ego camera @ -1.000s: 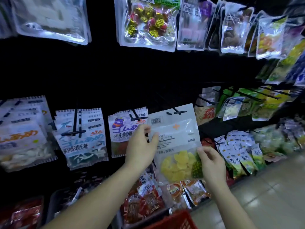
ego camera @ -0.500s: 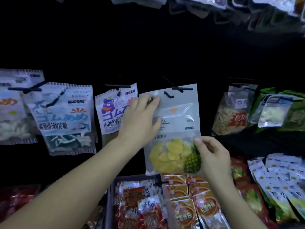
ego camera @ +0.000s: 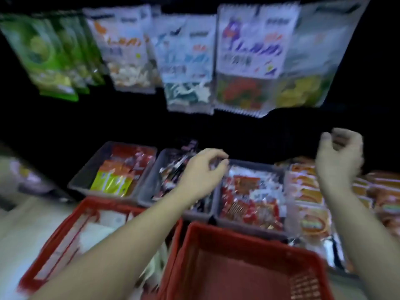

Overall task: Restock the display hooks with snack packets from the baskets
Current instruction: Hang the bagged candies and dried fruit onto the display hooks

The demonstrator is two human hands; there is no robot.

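Dark display wall (ego camera: 216,131) fills the background, and the whole view is smeared by motion blur.

The left hand's fingers (ego camera: 218,154) are loosely curled with a narrow gap to the thumb, and nothing shows between them. The left hand (ego camera: 201,172) hangs beyond the far rim of the nearer red basket (ego camera: 238,233), above the grey trays (ego camera: 86,176) that stand in a row just behind that basket. The forearm crosses the basket's left edge.

The right hand's fingers (ego camera: 344,135) are bent over in a loose hook, also holding nothing that can be made out. The right hand (ego camera: 339,156) is raised beyond the basket's far right corner, over a spread of orange packets (ego camera: 307,191).

The trays hold red, yellow and dark foil packets; the print is too blurred to read. A second red basket (ego camera: 112,203) sits touching the nearer basket's left side, with white packets (ego camera: 104,224) lying inside it.

High above the basket a row of hanging packets (ego camera: 186,61) runs across the wall: green packets (ego camera: 49,55) far to the upper left, white printed ones in the middle, and a clear packet of yellow fruit slices (ego camera: 309,68) to the upper right.
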